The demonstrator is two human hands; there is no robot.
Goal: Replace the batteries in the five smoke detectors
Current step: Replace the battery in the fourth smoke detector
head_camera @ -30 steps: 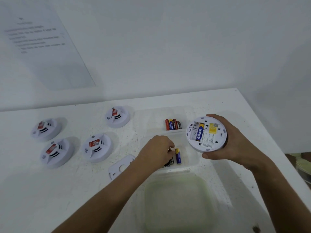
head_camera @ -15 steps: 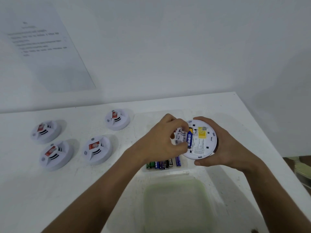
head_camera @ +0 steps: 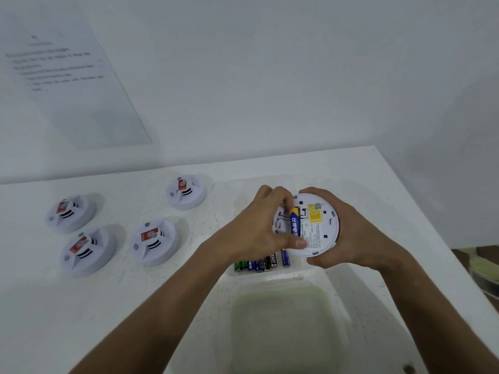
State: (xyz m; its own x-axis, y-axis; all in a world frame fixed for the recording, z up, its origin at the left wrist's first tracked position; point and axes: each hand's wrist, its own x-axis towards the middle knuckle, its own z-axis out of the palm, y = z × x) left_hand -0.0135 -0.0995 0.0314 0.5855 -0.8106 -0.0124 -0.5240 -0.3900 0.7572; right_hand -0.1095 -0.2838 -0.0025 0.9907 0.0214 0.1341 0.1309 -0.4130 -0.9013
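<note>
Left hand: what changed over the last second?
The left hand left the battery tray and came up to the open detector, fingers now at its battery bay. The right hand keeps gripping it. Four detectors on the table stayed put.

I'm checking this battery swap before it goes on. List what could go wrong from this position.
1. The right hand holds the open smoke detector above the clear tray, not on the table; pressure from the left hand might tip it.
2. The left hand's fingers hide the empty slot beside the blue battery, so polarity could go unchecked.
3. The loose batteries are mixed brands, so a spent one could be picked.
</note>
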